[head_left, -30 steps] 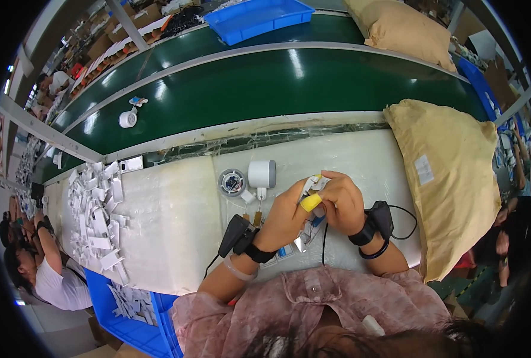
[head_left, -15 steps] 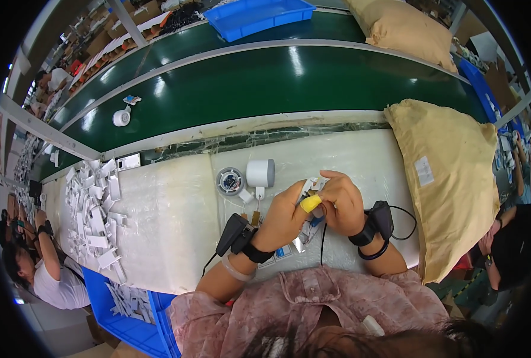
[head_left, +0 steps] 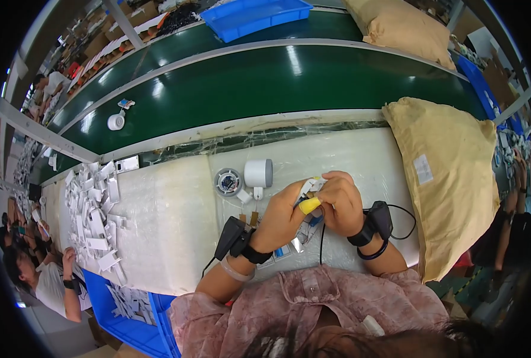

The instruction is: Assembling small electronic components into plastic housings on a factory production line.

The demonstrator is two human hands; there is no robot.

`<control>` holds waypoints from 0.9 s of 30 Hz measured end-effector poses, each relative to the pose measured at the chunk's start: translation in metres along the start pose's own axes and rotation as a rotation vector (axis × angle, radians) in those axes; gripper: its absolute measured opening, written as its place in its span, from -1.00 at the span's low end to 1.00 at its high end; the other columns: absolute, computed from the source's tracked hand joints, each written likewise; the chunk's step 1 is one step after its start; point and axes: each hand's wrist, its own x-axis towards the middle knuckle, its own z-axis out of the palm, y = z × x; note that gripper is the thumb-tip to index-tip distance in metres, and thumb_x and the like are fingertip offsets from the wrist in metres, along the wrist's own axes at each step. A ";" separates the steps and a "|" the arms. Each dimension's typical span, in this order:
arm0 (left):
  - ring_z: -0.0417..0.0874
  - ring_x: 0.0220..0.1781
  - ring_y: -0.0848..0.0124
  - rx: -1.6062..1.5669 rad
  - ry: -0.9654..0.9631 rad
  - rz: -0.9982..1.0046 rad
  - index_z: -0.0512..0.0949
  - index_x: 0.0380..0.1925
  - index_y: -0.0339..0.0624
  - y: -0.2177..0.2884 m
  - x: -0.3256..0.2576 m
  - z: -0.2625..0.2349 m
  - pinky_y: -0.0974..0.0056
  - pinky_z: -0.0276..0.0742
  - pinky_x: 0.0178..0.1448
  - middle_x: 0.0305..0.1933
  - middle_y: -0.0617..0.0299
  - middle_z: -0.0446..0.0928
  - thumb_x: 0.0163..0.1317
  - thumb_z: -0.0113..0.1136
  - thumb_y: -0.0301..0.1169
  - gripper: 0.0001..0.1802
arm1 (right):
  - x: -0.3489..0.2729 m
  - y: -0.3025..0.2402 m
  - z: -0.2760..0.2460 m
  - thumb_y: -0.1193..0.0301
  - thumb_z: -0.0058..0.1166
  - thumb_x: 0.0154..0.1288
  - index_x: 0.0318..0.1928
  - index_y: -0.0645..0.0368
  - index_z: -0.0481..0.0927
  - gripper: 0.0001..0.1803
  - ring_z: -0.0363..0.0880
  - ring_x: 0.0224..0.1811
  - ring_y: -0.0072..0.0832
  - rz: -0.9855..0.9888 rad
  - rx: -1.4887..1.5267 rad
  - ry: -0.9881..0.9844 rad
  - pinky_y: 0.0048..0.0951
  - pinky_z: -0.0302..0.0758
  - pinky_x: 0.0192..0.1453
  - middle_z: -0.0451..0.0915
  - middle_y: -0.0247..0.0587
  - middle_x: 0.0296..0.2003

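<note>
My left hand (head_left: pixel 279 216) is closed on a small white plastic part (head_left: pixel 307 188), with a yellow finger cot (head_left: pixel 309 206) on its thumb. My right hand (head_left: pixel 342 204) is closed at the same part from the other side; its fingertips meet the left thumb, and they hide most of the piece. Just left of my hands stands a white cylindrical housing (head_left: pixel 255 173) with a grey end. Beside it lies a round housing (head_left: pixel 228 182) with its inner circuitry showing. Under my hands, small parts with a blue piece (head_left: pixel 315 220) are partly covered.
A heap of white plastic pieces (head_left: pixel 95 209) lies on the left of the table, above a blue bin (head_left: pixel 107 313) of similar pieces. A tan sack (head_left: pixel 450 179) stands at the right. Beyond runs a green conveyor (head_left: pixel 218 95) carrying a white device (head_left: pixel 116 122). Co-workers are at both sides.
The white device on the conveyor has shifted slightly left. My hands stay nearly in place, with small finger movements on the part. The co-worker at the left has moved an arm.
</note>
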 end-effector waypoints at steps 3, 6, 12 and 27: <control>0.67 -0.26 0.14 -0.013 -0.028 0.099 0.40 0.18 -0.29 -0.002 0.002 -0.003 0.22 0.55 -0.16 -0.15 -0.03 0.61 0.30 0.11 -0.47 -0.56 | -0.003 0.002 -0.004 0.66 0.28 -0.10 -0.29 0.18 0.56 -0.71 0.56 -0.39 -0.36 -0.040 -0.024 0.006 -0.17 0.56 0.00 0.56 -0.28 -0.40; 0.58 -0.44 0.41 -0.138 -0.116 -0.016 0.34 0.26 -0.28 -0.001 0.000 -0.004 0.34 0.51 -0.31 -0.19 0.09 0.60 0.32 0.14 -0.43 -0.48 | -0.002 -0.001 -0.008 0.63 0.29 -0.13 -0.26 0.19 0.58 -0.68 0.58 -0.34 -0.38 -0.096 -0.040 0.010 -0.20 0.56 -0.01 0.59 -0.30 -0.37; 0.56 -0.44 0.44 -0.112 -0.111 -0.017 0.29 0.30 -0.31 -0.002 -0.001 -0.005 0.37 0.51 -0.29 -0.17 0.08 0.59 0.31 0.18 -0.39 -0.42 | -0.002 -0.001 -0.008 0.63 0.27 -0.13 -0.22 0.22 0.60 -0.66 0.60 -0.32 -0.36 -0.099 0.007 0.008 -0.21 0.55 -0.01 0.61 -0.30 -0.33; 0.58 0.08 -0.05 0.021 -0.032 0.005 0.31 0.28 -0.28 -0.005 0.000 -0.002 0.16 0.48 0.14 0.08 -0.17 0.53 0.28 0.19 -0.39 -0.42 | 0.001 0.002 -0.008 0.63 0.29 -0.08 -0.25 0.25 0.59 -0.71 0.59 -0.33 -0.33 -0.068 0.036 -0.015 -0.20 0.55 -0.02 0.59 -0.25 -0.37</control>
